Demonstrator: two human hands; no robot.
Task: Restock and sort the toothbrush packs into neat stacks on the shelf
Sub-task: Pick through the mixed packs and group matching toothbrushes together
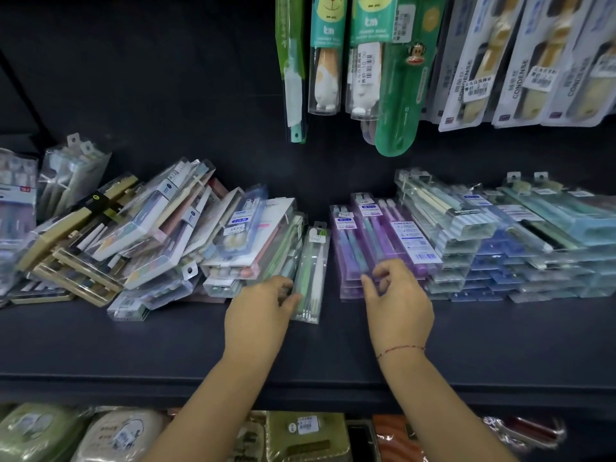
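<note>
Left hand (263, 301) is pinching the green pack (315, 261), lying on the shelf (133, 345) between the messy pile (150, 228) and the purple stack (376, 235). Right hand (396, 301) is hovering, fingers loosely curled, grasping nothing. Advisable: be aligning edges squarely.

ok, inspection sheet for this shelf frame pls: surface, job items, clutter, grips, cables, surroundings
surface: dark shelf, packs lying along its back half.
job's things: slim green pack lying singly between the piles; purple stack squared up; blue and clear stacks to its right, tidy.
clutter: jumbled heap of mixed packs on the left, tilted and overlapping.
grips: left hand holds the slim green pack at its near end; right hand holds nothing, fingers loosely curled at the purple stack's front edge, contact unclear.
cables: nothing seen.
surroundings: hanging packs above; wrapped goods on the shelf below.
</note>
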